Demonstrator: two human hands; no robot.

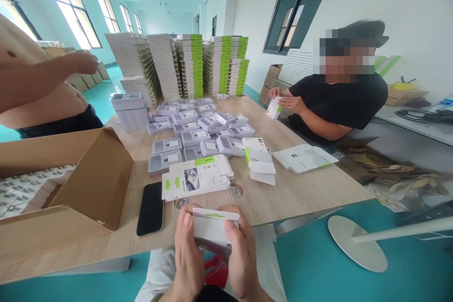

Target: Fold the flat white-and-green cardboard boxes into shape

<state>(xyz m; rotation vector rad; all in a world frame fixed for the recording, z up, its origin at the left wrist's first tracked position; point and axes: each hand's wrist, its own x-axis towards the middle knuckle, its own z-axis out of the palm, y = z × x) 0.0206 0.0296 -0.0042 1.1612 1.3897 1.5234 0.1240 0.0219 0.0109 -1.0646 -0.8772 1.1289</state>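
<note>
A small white cardboard box (212, 230) with a green-marked hanging tab is held between my two hands, just off the table's near edge. My left hand (187, 250) is closed around its left side, thumb near the top edge. On the opposite side my right hand (242, 247) grips it, thumb pressing the front. Beyond my hands lie flat printed cartons (194, 179) in white and green. A partly unfolded carton (259, 158) rests to their right. Farther back is a loose heap of pale plastic trays (193, 137) with small inserts.
A black phone (150, 209) lies left of my hands, beside an open brown carton (95, 184) of packed items. Tall stacks of boxes (191, 66) stand at the back. A co-worker in black (339, 99) handles a white box (273, 107); another person (38, 80) stands left.
</note>
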